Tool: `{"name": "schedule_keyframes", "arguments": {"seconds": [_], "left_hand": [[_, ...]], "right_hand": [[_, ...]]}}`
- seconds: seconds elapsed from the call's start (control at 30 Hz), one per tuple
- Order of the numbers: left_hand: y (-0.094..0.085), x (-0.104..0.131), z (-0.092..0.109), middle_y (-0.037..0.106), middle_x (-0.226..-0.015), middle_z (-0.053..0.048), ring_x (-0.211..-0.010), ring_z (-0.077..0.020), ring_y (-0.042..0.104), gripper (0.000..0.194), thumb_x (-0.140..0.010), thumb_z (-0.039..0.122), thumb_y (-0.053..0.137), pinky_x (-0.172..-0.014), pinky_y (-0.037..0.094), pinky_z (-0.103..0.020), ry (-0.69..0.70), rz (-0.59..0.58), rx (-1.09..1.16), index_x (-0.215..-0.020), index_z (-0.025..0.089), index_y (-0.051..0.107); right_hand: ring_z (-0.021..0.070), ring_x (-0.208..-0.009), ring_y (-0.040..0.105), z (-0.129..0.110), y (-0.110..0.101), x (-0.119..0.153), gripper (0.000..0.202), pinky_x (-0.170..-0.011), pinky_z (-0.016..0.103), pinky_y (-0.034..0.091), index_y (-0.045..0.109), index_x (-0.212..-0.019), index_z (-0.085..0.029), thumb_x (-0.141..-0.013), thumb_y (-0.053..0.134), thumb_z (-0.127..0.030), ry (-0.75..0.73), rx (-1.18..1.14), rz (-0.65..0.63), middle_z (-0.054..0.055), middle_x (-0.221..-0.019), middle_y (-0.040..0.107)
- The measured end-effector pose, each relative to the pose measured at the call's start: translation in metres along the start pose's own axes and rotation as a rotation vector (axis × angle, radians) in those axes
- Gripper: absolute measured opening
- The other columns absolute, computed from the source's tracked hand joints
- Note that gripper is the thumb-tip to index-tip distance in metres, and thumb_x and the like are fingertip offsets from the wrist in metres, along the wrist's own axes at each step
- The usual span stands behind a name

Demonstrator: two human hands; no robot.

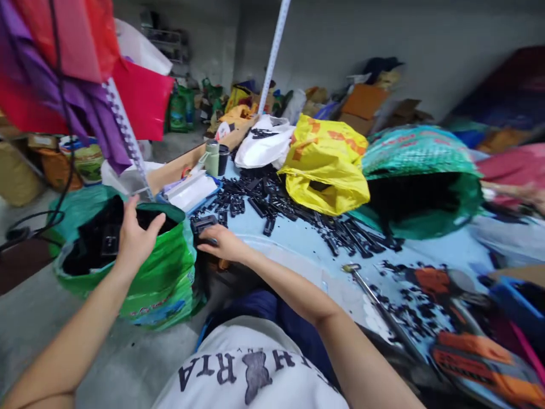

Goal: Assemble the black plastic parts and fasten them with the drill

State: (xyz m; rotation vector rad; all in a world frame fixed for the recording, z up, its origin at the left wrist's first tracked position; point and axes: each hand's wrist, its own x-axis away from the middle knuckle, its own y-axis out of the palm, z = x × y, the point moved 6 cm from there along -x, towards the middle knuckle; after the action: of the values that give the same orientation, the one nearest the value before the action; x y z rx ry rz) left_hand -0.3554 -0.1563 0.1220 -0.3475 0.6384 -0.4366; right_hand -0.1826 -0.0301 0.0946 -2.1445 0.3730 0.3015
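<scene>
My left hand is over the mouth of a green woven sack on the floor, thumb and fingers apart. Black plastic parts lie inside the sack, among them a squarish black piece beside my left wrist. At the table's left edge my right hand has its fingers curled round a small dark part, mostly hidden under them. Just beyond those fingers is a black plastic piece. Many more black parts are spread over the light blue tabletop.
A yellow bag, a white bag and an open teal sack stand on the table. To the right lie a metal-shafted tool and an orange power tool. A green cup stands near a blue tray.
</scene>
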Motion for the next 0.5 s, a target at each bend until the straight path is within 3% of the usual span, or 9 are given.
{"name": "schedule_keyframes", "arguments": {"seconds": [0.07,0.13,0.23,0.3,0.4,0.5], "left_hand": [[0.036,0.017,0.048,0.038,-0.142,-0.012,-0.133,-0.0258,0.032,0.069,-0.076,0.040,0.064,-0.112,0.025,-0.041,0.190,-0.054,0.032,-0.135,0.018,0.036],[0.080,0.031,0.083,0.038,-0.141,-0.013,-0.134,-0.0260,0.030,0.063,-0.078,0.037,0.061,-0.112,0.026,-0.042,0.314,-0.131,0.060,-0.133,0.017,0.037],[0.153,0.045,0.112,0.038,-0.140,-0.015,-0.135,-0.0289,0.028,0.053,-0.079,0.033,0.060,-0.110,0.028,-0.045,0.359,-0.314,0.053,-0.127,0.016,0.043],[0.193,0.051,0.124,0.043,-0.135,-0.014,-0.129,-0.0294,0.037,0.045,-0.081,0.033,0.059,-0.105,0.035,-0.048,0.349,-0.413,0.028,-0.121,0.016,0.049],[0.227,0.057,0.140,0.052,-0.122,-0.010,-0.109,-0.0235,0.053,0.037,-0.086,0.035,0.055,-0.090,0.047,-0.045,0.343,-0.480,0.007,-0.117,0.016,0.052],[0.247,0.067,0.164,0.055,-0.116,-0.008,-0.099,-0.0206,0.056,0.036,-0.087,0.036,0.053,-0.083,0.050,-0.041,0.361,-0.540,0.013,-0.117,0.015,0.052]], "right_hand": [[0.0178,-0.091,0.061,0.022,-0.008,0.053,0.033,-0.086,0.032,0.044,0.065,-0.105,-0.019,-0.082,0.060,-0.043,0.075,0.010,0.015,0.008,-0.098,0.067],[0.0184,-0.090,0.062,0.044,-0.014,0.107,0.031,-0.085,0.032,0.046,0.067,-0.102,-0.019,-0.083,0.059,-0.043,0.194,0.010,0.060,0.008,-0.095,0.068],[0.0190,-0.092,0.062,0.070,-0.023,0.185,0.029,-0.085,0.033,0.047,0.068,-0.099,-0.020,-0.083,0.058,-0.043,0.405,-0.013,0.166,0.007,-0.096,0.069],[0.0189,-0.092,0.063,0.081,-0.029,0.233,0.028,-0.083,0.033,0.048,0.068,-0.096,-0.020,-0.084,0.056,-0.042,0.535,-0.032,0.255,0.007,-0.095,0.069],[0.0184,-0.085,0.064,0.094,-0.040,0.295,0.025,-0.077,0.032,0.051,0.068,-0.091,-0.020,-0.084,0.054,-0.040,0.673,-0.033,0.441,0.006,-0.089,0.069],[0.0188,-0.082,0.064,0.101,-0.058,0.345,0.024,-0.075,0.033,0.051,0.067,-0.088,-0.020,-0.087,0.050,-0.036,0.772,0.098,0.700,0.007,-0.085,0.069]]}}
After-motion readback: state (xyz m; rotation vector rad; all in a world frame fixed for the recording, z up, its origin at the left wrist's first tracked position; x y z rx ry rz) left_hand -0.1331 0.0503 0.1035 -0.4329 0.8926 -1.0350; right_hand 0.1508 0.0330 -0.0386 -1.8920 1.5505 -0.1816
